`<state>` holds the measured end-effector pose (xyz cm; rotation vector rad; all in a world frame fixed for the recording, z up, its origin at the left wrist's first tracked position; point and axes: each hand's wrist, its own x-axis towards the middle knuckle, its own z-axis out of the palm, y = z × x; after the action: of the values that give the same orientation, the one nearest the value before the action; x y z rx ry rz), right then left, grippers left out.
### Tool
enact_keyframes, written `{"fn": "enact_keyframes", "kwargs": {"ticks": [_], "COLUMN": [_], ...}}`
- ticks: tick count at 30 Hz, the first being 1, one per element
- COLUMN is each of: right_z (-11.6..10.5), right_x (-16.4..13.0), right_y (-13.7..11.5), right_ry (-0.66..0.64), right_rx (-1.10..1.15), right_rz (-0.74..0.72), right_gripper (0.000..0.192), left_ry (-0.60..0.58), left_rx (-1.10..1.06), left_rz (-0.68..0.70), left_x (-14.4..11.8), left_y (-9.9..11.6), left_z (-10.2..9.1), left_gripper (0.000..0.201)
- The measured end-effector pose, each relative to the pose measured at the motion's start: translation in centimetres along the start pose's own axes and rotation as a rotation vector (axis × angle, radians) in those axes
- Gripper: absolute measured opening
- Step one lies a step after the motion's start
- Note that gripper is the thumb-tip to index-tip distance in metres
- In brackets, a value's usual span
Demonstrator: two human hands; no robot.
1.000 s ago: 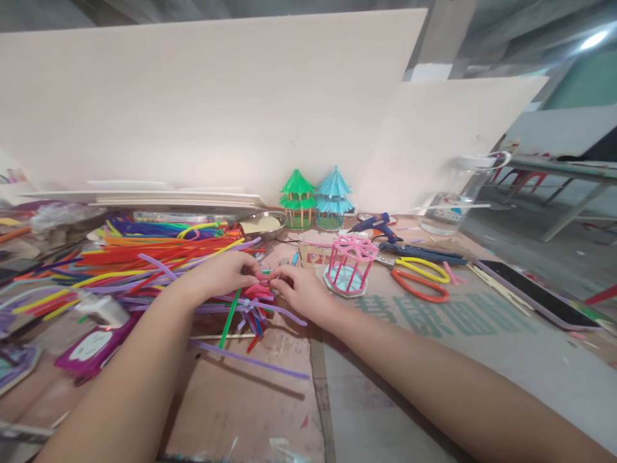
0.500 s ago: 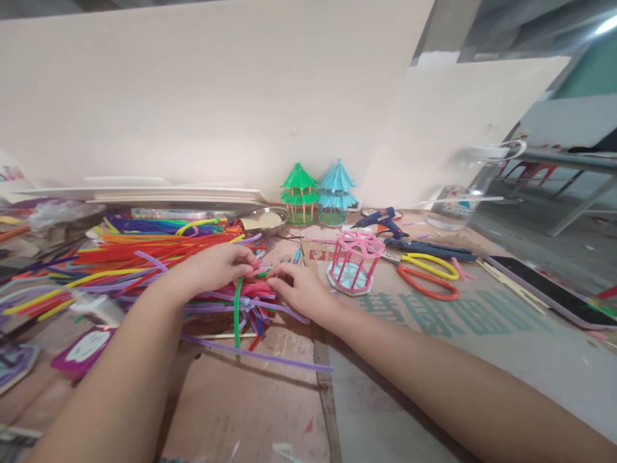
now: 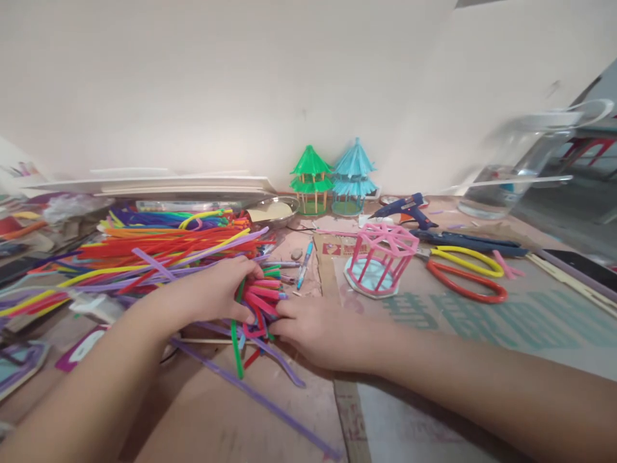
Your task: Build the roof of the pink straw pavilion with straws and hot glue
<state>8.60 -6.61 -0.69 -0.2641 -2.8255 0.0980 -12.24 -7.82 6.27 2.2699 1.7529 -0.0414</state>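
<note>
My left hand (image 3: 226, 289) is wrapped over a bundle of pink pipe cleaners (image 3: 263, 296), its thumb and fingers curled round them near their ends. At the same ends, my right hand (image 3: 318, 331) has its fingers bent and closed on the tips; exactly which strands it grips is partly hidden. A green pipe cleaner (image 3: 236, 347) hangs down beside the left thumb. Purple pipe cleaners (image 3: 270, 399) stick out below the hands toward the front. Behind the left wrist lies a large pile of red and orange pipe cleaners (image 3: 168, 247).
A pink pavilion frame (image 3: 383, 257) stands on cardboard right of my hands. Behind are a green pavilion (image 3: 311, 180) and a blue one (image 3: 354, 177). Scissors (image 3: 465, 276), pliers (image 3: 472, 243), a glue gun (image 3: 405, 209), a blue pen (image 3: 304, 263) and a water jug (image 3: 511, 167) lie or stand around.
The view has shifted, so objects sit further right. My left hand has closed over the pink bundle, and my right hand has moved lower against its ends.
</note>
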Motion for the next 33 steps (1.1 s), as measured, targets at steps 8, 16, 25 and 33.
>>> {"fn": "enact_keyframes", "kwargs": {"ticks": [8, 16, 25, 33], "right_z": [-1.2, -1.8, -1.2, -6.1], "right_x": [-1.3, 1.6, 3.4, -0.1], "right_y": [-0.4, 2.0, 1.7, 0.5], "right_ry": [0.212, 0.203, 0.094, 0.519], "right_rx": [0.062, 0.256, -0.098, 0.195], "right_rz": [0.090, 0.506, 0.349, 0.333], "right_gripper": [0.019, 0.007, 0.019, 0.016], "left_ry": [0.023, -0.081, 0.077, 0.154], "left_rx": [-0.111, -0.221, -0.152, -0.126], "left_rz": [0.159, 0.080, 0.175, 0.155], "left_x": [-0.8, -1.8, -0.7, 0.0], "left_y": [-2.1, -2.0, -3.3, -3.1], "left_z": [0.3, 0.0, 0.6, 0.7], "left_gripper": [0.016, 0.022, 0.022, 0.017]}}
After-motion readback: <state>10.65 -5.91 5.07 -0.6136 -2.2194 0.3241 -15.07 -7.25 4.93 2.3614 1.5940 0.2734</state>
